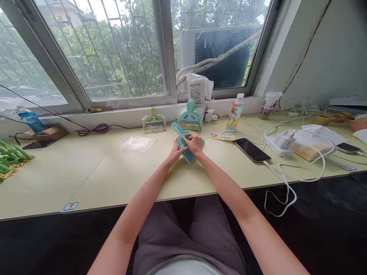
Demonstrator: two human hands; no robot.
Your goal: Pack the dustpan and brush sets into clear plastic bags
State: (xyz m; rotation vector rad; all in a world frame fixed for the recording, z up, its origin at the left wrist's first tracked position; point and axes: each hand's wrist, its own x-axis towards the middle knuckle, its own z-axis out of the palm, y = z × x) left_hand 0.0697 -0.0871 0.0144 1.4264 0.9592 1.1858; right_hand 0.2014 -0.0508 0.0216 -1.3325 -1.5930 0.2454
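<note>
A small teal dustpan and brush set (181, 135) is held tilted just above the table, its bristles pointing down towards me. My left hand (173, 155) is closed around its left side. From the right, my right hand (195, 144) grips it with bent fingers across the front, partly hiding the brush and pan. Left of my hands lies a crumpled clear plastic bag (138, 143). Behind them stand a packaged green dustpan set (154, 121) and a stack of packaged teal dustpan sets (190, 116). A printed card strip (223, 137) rests to the right.
A drink bottle (235, 112), a black phone (252, 150), a white power strip (278, 146) and tangled white cables occupy the right side. Farther back is a lidded cup (270, 105). At left are a blue bottle (32, 121) and green stalks (13, 158). Another person's hand (358, 125) shows far right.
</note>
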